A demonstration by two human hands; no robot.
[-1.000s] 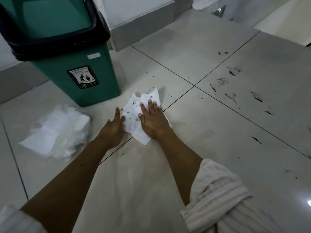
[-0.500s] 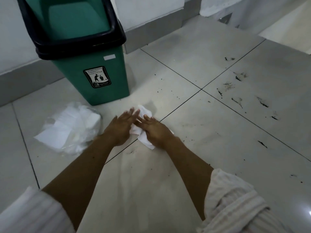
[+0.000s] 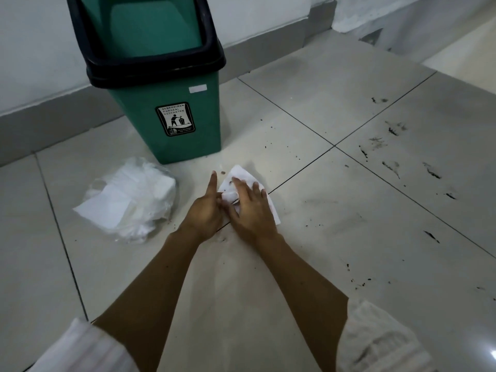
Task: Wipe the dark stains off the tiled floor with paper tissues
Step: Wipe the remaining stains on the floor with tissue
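Both hands have come closer together since a second ago, and the tissue [image 3: 243, 181], which lay spread flat then, is now gathered into a smaller folded piece. It lies on the tiled floor [image 3: 308, 237] just in front of the green bin [image 3: 171, 108]. The right hand [image 3: 251, 208] rests on top of it with fingers spread and slightly bent, pressing it down. The left hand [image 3: 205, 210] touches its left edge, the index finger straight and pointing forward, the other fingers curled at the tissue. Dark stains [image 3: 394, 167] remain on the tiles to the right. A bag of tissues [image 3: 128, 200] lies left of the hands.
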